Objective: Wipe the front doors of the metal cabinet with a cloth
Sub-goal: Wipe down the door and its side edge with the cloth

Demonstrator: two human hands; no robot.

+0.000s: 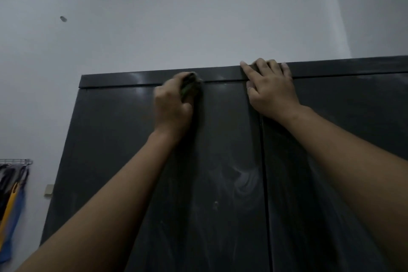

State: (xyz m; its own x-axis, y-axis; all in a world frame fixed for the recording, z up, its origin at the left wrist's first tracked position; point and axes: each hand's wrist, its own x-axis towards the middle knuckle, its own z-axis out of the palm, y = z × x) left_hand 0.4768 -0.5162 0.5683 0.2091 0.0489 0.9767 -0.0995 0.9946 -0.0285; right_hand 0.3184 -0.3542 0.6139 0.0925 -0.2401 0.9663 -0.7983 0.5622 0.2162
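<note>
Green cloth [189, 87] sat bunched in the left hand [174, 108], fingers curled around it against the top of the left door [123, 150], while the right hand [270, 88] lay spread over the cabinet's top edge [342, 68], seemingly for balance.

cloth [189, 86] blurred — mostly hidden in left hand [172, 106], cabinet [220, 161] bottom cut off

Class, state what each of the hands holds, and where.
Left hand grips a bunched green cloth around its middle. Right hand holds nothing, resting on the cabinet top edge.
</note>
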